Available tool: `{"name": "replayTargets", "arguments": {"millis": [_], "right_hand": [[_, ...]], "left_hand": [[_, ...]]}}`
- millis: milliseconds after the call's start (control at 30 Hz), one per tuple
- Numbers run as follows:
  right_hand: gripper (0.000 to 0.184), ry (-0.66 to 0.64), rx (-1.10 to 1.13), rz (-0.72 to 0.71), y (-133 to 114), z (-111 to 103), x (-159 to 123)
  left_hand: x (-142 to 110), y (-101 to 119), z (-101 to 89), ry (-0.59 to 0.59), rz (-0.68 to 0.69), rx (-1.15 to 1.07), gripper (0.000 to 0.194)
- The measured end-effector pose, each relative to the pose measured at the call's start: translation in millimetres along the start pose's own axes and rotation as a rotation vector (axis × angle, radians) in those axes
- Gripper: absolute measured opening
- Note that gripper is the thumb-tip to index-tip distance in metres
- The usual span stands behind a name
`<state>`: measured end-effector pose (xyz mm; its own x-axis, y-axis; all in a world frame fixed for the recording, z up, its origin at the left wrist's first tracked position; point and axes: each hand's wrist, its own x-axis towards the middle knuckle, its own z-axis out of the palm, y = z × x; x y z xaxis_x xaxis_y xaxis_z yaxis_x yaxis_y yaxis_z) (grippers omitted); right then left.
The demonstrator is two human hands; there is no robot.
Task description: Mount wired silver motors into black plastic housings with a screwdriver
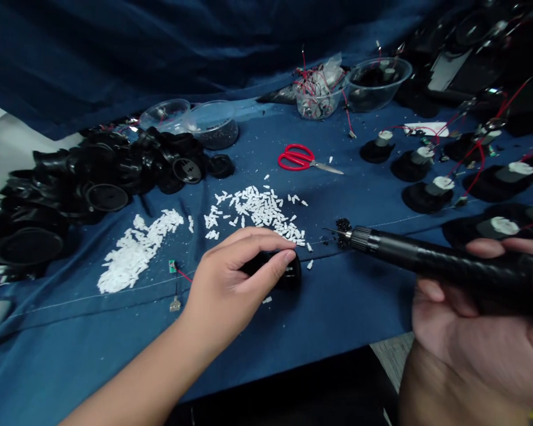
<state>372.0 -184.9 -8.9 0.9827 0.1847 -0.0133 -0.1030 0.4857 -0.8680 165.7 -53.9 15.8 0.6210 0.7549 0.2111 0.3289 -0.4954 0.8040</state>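
My left hand [233,278] lies on the blue cloth with its fingers curled over a small black round part [288,273]. A thin red wire with a tiny green board [173,266] runs out to its left. My right hand [479,331] grips a black electric screwdriver [426,254] held level, its tip [337,232] pointing left, just right of the black part. A few tiny black screws [343,225] lie by the tip.
Two heaps of small white plastic pieces [253,208] [135,248] lie ahead. A pile of black round housings [84,177] sits left. Red scissors [299,158], clear bowls [377,83] and wired motor assemblies [426,192] stand at the right.
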Motion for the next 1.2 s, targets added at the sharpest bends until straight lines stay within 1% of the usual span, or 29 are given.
{"name": "replayTargets", "arguments": {"millis": [33,67,100,233,300,400,500,567,633,733,800,1000,1100,1200], "right_hand": [[0.017,0.022,-0.037,-0.069,-0.8,2.3,-1.0],[0.018,0.033,-0.066,-0.108,-1.6,3.3,-1.2],[0.019,0.031,-0.081,-0.105,-2.5,3.2,-0.8],[0.021,0.007,-0.046,-0.017,-4.8,-0.1,1.4],[0.020,0.018,-0.040,-0.037,-4.2,0.3,1.2],[0.021,-0.013,-0.058,-0.048,-2.1,3.4,-0.5],[0.021,-0.024,-0.068,-0.061,-0.1,4.5,-1.0],[0.021,-0.015,-0.049,-0.087,0.8,0.8,1.2],[0.022,-0.099,0.017,-0.019,1.2,-6.6,5.4],[0.027,-0.283,0.129,0.185,1.5,-18.1,10.3],[0.028,-0.338,0.158,0.247,1.5,-21.0,9.6],[0.030,-0.352,0.170,0.304,0.4,-13.0,1.7],[0.031,-0.341,0.178,0.330,0.7,-13.3,4.2],[0.031,-0.357,0.200,0.354,2.4,-15.1,8.8]], "left_hand": [[-0.3,0.2,-0.3,-0.001,0.010,0.007,0.010],[-0.6,0.5,-0.6,0.000,0.020,0.015,0.010],[-0.9,0.8,-1.0,0.001,0.028,0.022,0.011],[-1.2,2.1,-2.7,0.015,0.028,0.019,0.013],[-1.0,2.4,-3.1,0.023,0.011,0.001,0.014],[-0.6,2.4,-3.2,0.029,-0.005,-0.008,0.015],[-0.5,2.9,-2.9,0.023,0.013,-0.007,0.016],[-0.6,3.8,-2.9,0.017,0.025,-0.010,0.016],[-1.0,4.7,-3.2,0.015,0.019,-0.029,0.017],[-2.3,4.8,-4.2,0.018,-0.013,-0.085,0.019],[-3.3,3.9,-5.1,0.014,-0.033,-0.119,0.021],[-3.8,1.0,-6.0,-0.025,-0.047,-0.168,0.024],[-3.8,0.7,-5.7,-0.028,-0.048,-0.176,0.026],[-4.1,1.0,-6.1,-0.027,-0.055,-0.178,0.026]]}}
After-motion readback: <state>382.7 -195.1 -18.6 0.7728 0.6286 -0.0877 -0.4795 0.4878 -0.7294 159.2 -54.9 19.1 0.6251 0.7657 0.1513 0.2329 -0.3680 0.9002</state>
